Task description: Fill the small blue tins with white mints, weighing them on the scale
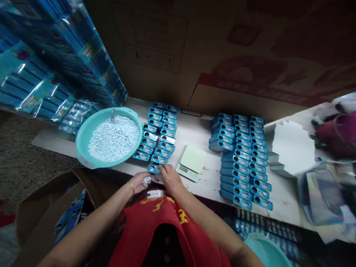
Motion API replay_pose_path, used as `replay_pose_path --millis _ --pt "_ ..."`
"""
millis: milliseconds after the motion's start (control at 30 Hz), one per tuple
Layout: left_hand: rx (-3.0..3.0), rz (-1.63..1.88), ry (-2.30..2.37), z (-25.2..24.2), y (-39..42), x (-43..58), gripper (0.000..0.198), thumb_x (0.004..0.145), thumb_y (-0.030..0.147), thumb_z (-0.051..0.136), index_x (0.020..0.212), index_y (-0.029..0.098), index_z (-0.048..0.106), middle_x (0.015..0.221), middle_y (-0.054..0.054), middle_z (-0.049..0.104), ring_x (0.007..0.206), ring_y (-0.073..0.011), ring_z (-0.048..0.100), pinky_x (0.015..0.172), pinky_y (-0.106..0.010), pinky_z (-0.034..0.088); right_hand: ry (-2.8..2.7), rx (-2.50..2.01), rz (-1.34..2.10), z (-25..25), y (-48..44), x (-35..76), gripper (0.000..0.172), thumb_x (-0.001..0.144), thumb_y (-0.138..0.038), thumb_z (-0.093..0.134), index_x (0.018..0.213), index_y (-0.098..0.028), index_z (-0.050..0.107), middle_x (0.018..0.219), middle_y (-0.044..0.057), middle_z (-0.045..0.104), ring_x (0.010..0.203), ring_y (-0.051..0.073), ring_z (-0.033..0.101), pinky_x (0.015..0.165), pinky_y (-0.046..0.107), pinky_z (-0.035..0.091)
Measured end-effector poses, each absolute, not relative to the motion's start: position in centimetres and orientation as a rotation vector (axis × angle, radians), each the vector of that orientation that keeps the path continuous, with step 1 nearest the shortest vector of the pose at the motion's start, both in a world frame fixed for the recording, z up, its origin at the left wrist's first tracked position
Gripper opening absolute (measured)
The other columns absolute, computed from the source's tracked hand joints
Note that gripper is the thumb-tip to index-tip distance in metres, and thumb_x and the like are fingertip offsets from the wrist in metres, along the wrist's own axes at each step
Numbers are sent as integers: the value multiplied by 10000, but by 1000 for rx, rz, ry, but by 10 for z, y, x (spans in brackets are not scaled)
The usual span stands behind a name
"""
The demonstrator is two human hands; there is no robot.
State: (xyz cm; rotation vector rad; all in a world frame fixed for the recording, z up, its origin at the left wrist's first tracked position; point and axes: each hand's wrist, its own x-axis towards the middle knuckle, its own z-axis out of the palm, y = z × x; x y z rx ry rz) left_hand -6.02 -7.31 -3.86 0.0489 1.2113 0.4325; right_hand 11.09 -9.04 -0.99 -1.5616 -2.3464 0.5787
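Note:
My left hand (139, 182) is cupped near the table's front edge, with several small pale-blue candies (147, 180) in its palm and fingers. Just to its right, my right hand (171, 180) has its fingertips closed on the right end of a small blue tin (154, 168). This tin has a round dark opening in its top and sits at the near end of two columns of like tins (168, 132). Left of those stands a turquoise basin (80, 144) filled with pale candies (115, 139), and a clear scoop (112, 115) sticks up from them.
A pale green kitchen scale (192, 160) lies right of the near tins. Farther right stand columns of blue tins (241, 174) and a white stack (293, 148). Shrink-wrapped blue packs (83, 48) rise at left; a large cardboard box (178, 44) borders the back.

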Motion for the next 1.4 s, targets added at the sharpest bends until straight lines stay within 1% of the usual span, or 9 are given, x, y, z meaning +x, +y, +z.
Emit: replay_pose_path --millis 100,300,500,667,833,967,1167,1300,1400 --pt "67 425 1243 -45 -66 -50 50 682 84 536 732 83 536 582 -72 581 397 -64 478 280 -114 241 -2241 -1606 463 -15 -88 150 330 801 -194 434 1131 -186 445 1086 102 476 960 213 426 782 343 417" --pt "75 460 1313 -54 -56 -36 87 700 32 472 676 111 498 534 -42 571 353 -49 456 270 -107 239 -1795 -2079 -23 -2 -63 294 275 801 -206 397 1041 -183 528 1038 96 484 967 217 405 820 383 355" --pt "43 460 1271 -41 -68 -39 19 696 85 523 711 96 529 588 -51 571 398 -49 470 286 -110 267 -1964 -2357 -203 -13 -27 352 220 756 -234 487 952 -215 586 1079 96 463 937 246 372 722 367 326" --pt "47 430 1113 -13 -74 -39 120 698 150 561 793 78 575 621 -43 557 458 -47 481 305 -100 279 -2078 -2308 -302 -5 -37 350 194 775 -152 427 870 -199 589 1165 74 424 972 229 376 819 389 275" --pt "74 411 1044 11 -67 -20 144 715 177 554 809 74 589 657 -63 585 503 -70 525 356 -122 362 -2278 -2118 -114 25 -66 308 245 797 -132 381 960 -203 548 1164 80 433 959 225 392 806 359 306" --pt "77 381 1009 20 -60 2 163 711 161 556 831 57 593 709 -98 622 589 -123 588 509 -191 476 -2448 -1951 115 25 -69 265 243 780 -114 421 947 -228 554 1146 76 455 957 229 393 788 362 322" --pt "27 392 927 26 -62 17 179 718 109 526 872 50 596 861 -150 633 812 -206 599 732 -302 475 -2301 -1834 239 31 -86 224 267 820 -195 422 1077 -191 492 1166 96 444 1036 225 361 871 384 298" --pt "-6 440 844 24 -75 22 134 706 35 493 759 72 610 741 -85 636 696 -146 601 683 -264 471 -2325 -1572 599 45 -112 178 305 824 -225 424 1122 -169 446 1002 83 510 890 176 433 772 298 381" --pt "10 421 785 21 -84 21 156 687 1 481 722 80 610 689 -58 622 664 -129 588 677 -255 459 -2331 -1573 780 43 -121 158 227 809 -174 441 1030 -173 494 900 58 511 815 158 441 703 268 396"
